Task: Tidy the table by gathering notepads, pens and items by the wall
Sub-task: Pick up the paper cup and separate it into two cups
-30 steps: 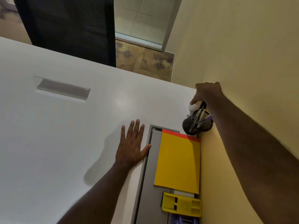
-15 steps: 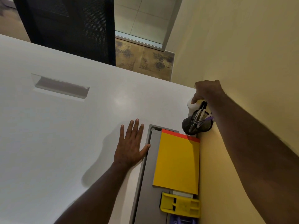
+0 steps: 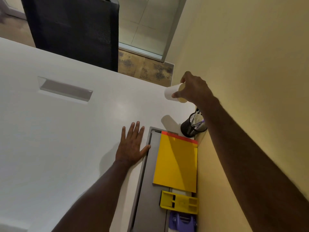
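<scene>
Head view: my right hand [image 3: 194, 87] has a small white paper cup [image 3: 172, 93] lifted off the surface [image 3: 66, 131], tipped on its side, the fingers [image 3: 177, 94] curled round it near the rim. It hangs above the far corner by the wall [image 3: 242, 64], beyond the black mesh pen holder [image 3: 192, 128]. My left hand [image 3: 132, 144] lies flat on the surface, fingers spread, thumb touching the edge of the grey tray [image 3: 150, 190].

To do this step well, I judge I should right the cup before lowering it, set it down close against the wall just beside the pen holder, and keep my forearm high enough not to knock the holder over. The left hand can stay as a brace.

Count, as far as I can see: one cup, one pen holder with a few pens in it (too small to number), one yellow notepad [image 3: 175, 163] on the tray, one yellow plastic piece [image 3: 178, 203] below it, one purple item [image 3: 182, 221] partly cut off at the bottom edge. One dark chair [image 3: 71, 27] stands across the surface.
</scene>
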